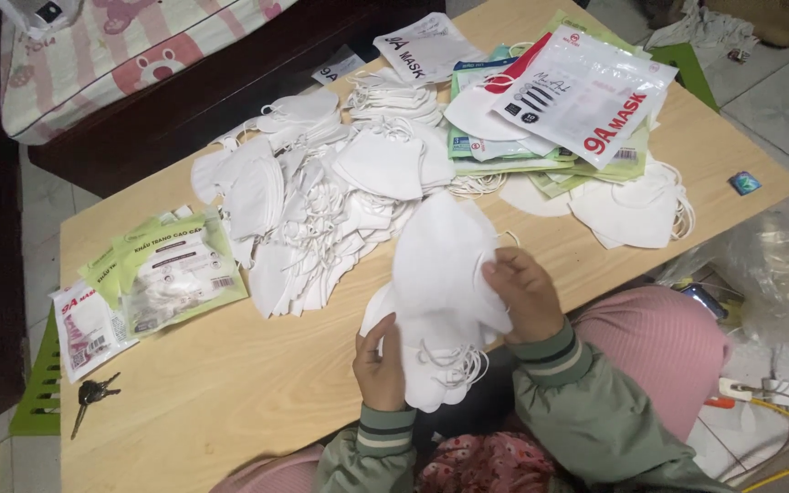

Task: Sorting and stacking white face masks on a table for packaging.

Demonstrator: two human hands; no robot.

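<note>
The wooden counter (pixel 257 383) fills most of the frame, and a big heap of white masks (pixel 321 201) covers its middle and upper part. At the upper right of the frame lies a pile of flat mask packets (pixel 586 100), and at the left edge there are a few green and white packets (pixel 171 269) with a bunch of keys (pixel 91 394) below them.

In the lower centre of the frame, both hands hold one stack of white masks (pixel 440 301) just above the near edge of the counter. The left hand (pixel 379 370) is closed around the lower part of the stack, with the thumb on the front. The right hand (pixel 527 292) is closed on the right edge of the stack, higher up, pinching the top mask there.

To do this well, I think the left hand should keep the stack firm, so the edges stay even, while the right hand handles only one mask at a time. The thin ear loops (pixel 458 365) hang out at the bottom and can catch easily, so slow fingers are better.
</note>
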